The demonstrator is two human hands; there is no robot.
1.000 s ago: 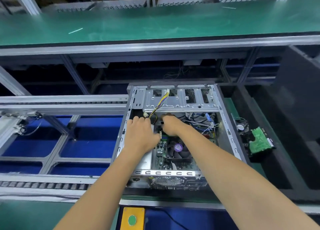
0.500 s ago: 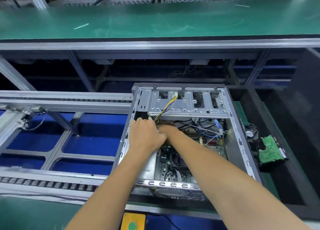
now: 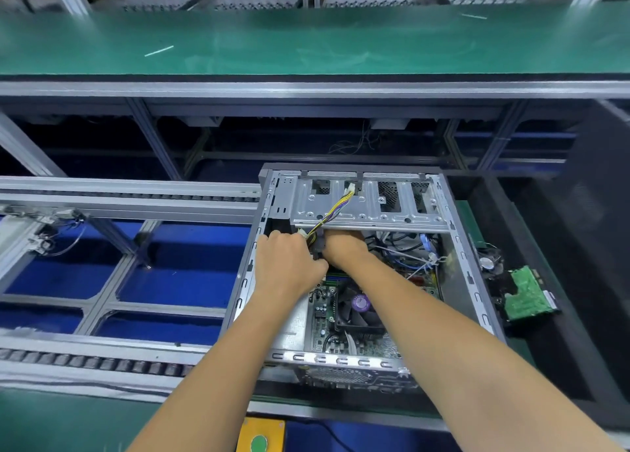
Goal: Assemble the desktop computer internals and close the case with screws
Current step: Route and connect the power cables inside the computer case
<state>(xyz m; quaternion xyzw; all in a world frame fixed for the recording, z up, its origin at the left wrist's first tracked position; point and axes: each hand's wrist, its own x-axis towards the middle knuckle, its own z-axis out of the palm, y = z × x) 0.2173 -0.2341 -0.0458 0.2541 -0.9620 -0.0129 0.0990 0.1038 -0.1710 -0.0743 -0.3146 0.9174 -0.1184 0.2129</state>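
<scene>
While both hands, left hand (image 3: 288, 264) and right hand (image 3: 344, 249), pinch a yellow-and-black wire bundle (image 3: 332, 213) together, the open grey metal computer case (image 3: 477, 281) around them awaits closing and screws; motherboard fitted below.

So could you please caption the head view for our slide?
Both hands, left and right, work on cables inside the open computer case.

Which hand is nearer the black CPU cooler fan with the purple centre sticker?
Left. The left hand sits just up-left of the black CPU cooler fan; the right hand reaches farther back, under the silver drive-bay bracket.
</scene>
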